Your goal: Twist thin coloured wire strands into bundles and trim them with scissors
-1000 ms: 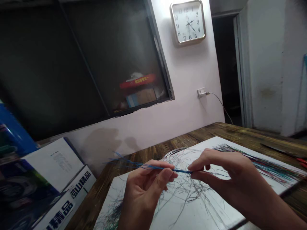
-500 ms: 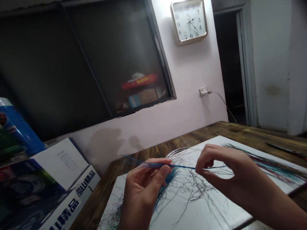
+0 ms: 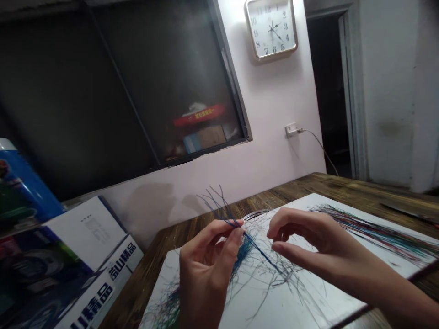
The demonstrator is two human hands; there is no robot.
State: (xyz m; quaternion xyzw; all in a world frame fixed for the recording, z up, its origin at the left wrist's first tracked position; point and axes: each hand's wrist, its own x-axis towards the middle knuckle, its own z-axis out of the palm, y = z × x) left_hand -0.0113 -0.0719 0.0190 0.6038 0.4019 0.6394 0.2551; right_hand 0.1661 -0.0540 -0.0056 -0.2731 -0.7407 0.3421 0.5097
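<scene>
Between the thumb and fingers of my left hand [image 3: 209, 262] is a thin bundle of blue wires [image 3: 261, 253]. Its loose ends fan out up and to the left; the other part, twisted together, slants down to the right. My right hand [image 3: 305, 233] hovers just right of the bundle, thumb and fingers apart, with nothing visible in it. Below both hands lies a white board [image 3: 270, 306] strewn with fine dark wire strands [image 3: 274, 269]. A clump of blue strands [image 3: 243, 256] sits behind my left hand.
Long multicoloured wires [image 3: 380, 233] lie along the board's right side. A dark slim tool [image 3: 404, 213] rests at the right on the wooden table [image 3: 308, 185]. Boxes [image 3: 87, 233] and a blue container [image 3: 30, 178] stand at the left. A cable [image 3: 318, 145] hangs from a wall socket.
My right hand has let go of the blue wires and opened slightly to the left. The bundle has swung from nearly level to slanting down right, still in my left hand.
</scene>
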